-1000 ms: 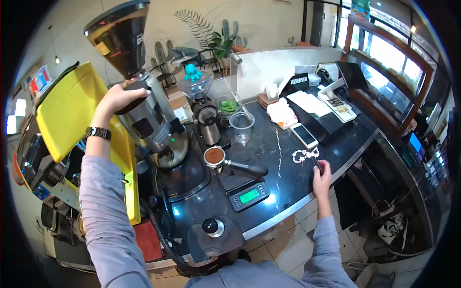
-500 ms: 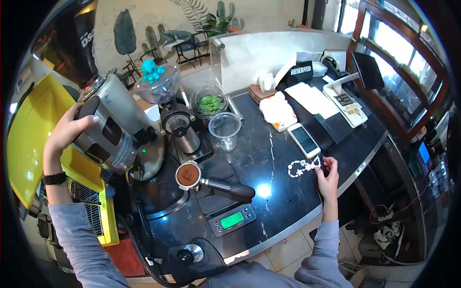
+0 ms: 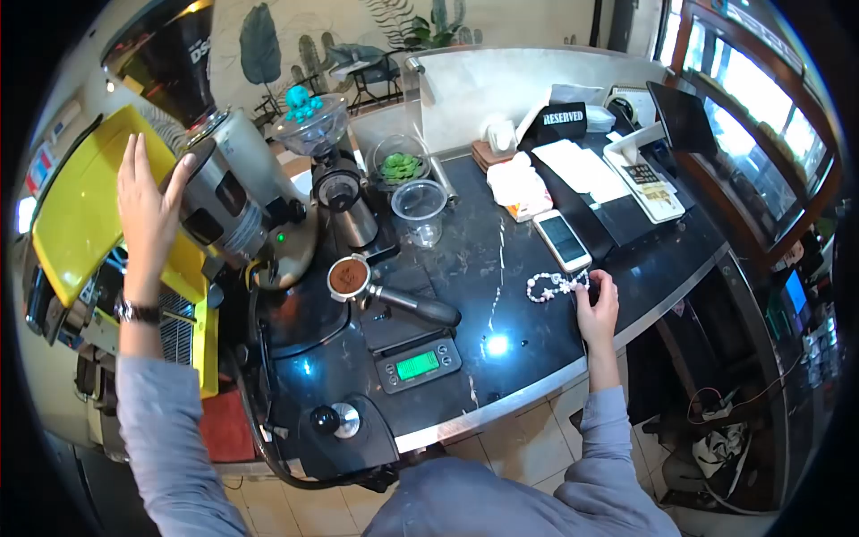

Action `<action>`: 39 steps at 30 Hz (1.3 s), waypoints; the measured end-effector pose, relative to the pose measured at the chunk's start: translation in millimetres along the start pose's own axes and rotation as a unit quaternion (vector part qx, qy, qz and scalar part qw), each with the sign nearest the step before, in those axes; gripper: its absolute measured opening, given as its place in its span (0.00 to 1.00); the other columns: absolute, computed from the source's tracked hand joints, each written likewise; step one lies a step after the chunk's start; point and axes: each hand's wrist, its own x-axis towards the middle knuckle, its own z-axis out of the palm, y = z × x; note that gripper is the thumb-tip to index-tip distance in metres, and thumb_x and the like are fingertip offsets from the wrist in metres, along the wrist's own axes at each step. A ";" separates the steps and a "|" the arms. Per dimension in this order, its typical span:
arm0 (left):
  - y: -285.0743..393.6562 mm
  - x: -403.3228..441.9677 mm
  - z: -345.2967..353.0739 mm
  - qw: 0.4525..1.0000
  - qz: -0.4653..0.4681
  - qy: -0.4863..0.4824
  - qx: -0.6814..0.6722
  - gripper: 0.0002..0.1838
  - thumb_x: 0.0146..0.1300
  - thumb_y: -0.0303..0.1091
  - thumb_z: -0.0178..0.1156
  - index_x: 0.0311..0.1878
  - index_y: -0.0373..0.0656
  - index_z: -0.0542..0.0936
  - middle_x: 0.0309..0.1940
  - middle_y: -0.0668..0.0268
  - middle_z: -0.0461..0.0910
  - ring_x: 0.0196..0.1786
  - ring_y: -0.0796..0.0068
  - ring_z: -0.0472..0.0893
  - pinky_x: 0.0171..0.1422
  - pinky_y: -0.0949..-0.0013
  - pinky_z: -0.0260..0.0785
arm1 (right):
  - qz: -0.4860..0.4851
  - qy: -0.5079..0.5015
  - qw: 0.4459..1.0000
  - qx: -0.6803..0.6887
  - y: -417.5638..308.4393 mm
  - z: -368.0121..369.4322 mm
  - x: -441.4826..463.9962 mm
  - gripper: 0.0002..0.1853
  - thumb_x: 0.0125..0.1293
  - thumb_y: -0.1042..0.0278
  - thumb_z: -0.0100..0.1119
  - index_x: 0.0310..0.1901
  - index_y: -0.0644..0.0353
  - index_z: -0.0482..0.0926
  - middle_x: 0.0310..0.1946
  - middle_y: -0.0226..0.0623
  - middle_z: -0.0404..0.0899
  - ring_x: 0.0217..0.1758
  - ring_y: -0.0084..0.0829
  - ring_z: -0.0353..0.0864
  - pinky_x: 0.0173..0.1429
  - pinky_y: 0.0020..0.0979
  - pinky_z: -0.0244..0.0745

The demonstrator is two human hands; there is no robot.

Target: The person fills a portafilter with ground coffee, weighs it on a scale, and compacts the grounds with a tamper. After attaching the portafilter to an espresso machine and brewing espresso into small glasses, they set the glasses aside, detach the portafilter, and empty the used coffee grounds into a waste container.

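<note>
My left hand (image 3: 150, 215) is raised with its fingers stretched upward, in front of the yellow machine panel (image 3: 89, 201). Its thumb is close to the upper edge of a steel cylindrical machine body (image 3: 212, 199); whether they touch is unclear. At the counter's front edge, my right hand (image 3: 598, 309) has curled fingers beside a beaded phone strap (image 3: 548, 286). The fingers hide whether they grip the strap's end. A white phone (image 3: 563, 240) lies just beyond. Between my hands, a portafilter (image 3: 412, 306) filled with brown coffee grounds (image 3: 348, 277) rests on the counter.
A lit digital scale (image 3: 418, 364) and a tamper (image 3: 338, 419) sit near the front edge. Behind the portafilter are a small grinder (image 3: 344, 192), a clear plastic cup (image 3: 420, 211) and a green succulent (image 3: 400, 167). A reserved sign (image 3: 564, 121) and papers stand farther right.
My left hand has come off the steel body's top, and its fingers now point upward. My right hand's fingers look more curled beside the strap. The whole view has shifted slightly.
</note>
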 end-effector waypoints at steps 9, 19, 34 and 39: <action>110.1 -175.2 -165.8 0.910 -0.100 -0.179 -0.360 0.04 0.60 0.23 0.60 0.34 0.31 0.80 0.27 0.62 0.82 0.33 0.71 0.80 0.48 0.69 0.71 | -0.163 0.005 0.986 -0.025 2.6 1.8 1.6 0.03 0.61 0.75 0.58 0.35 0.64 0.77 0.34 0.43 0.79 0.43 0.43 0.75 0.50 0.39 0.69; 177.2 -257.9 -133.2 0.793 -0.342 -0.225 -0.450 0.09 0.65 0.22 0.52 0.42 0.30 0.81 0.29 0.58 0.85 0.36 0.71 0.83 0.47 0.70 0.73 | -0.215 -0.106 0.969 0.054 -11.2 -7.1 3.6 0.04 0.53 0.77 0.65 0.31 0.60 0.79 0.29 0.37 0.79 0.37 0.39 0.77 0.45 0.35 0.69; 159.1 -270.6 -117.8 0.777 -0.517 0.022 -0.358 0.12 0.73 0.33 0.50 0.37 0.34 0.76 0.23 0.66 0.75 0.28 0.82 0.72 0.39 0.79 0.65 | -0.376 -0.413 0.806 0.197 -143.3 72.4 20.6 0.16 0.62 0.58 0.61 0.42 0.63 0.75 0.36 0.43 0.76 0.34 0.44 0.77 0.39 0.39 0.73; 168.6 -268.1 -114.3 0.810 -0.514 0.038 -0.281 0.14 0.73 0.35 0.50 0.45 0.32 0.77 0.28 0.66 0.77 0.32 0.82 0.73 0.44 0.77 0.67 | -0.326 -0.501 0.786 0.157 -159.4 124.9 22.3 0.22 0.63 0.50 0.58 0.44 0.65 0.74 0.38 0.48 0.77 0.40 0.49 0.79 0.44 0.44 0.75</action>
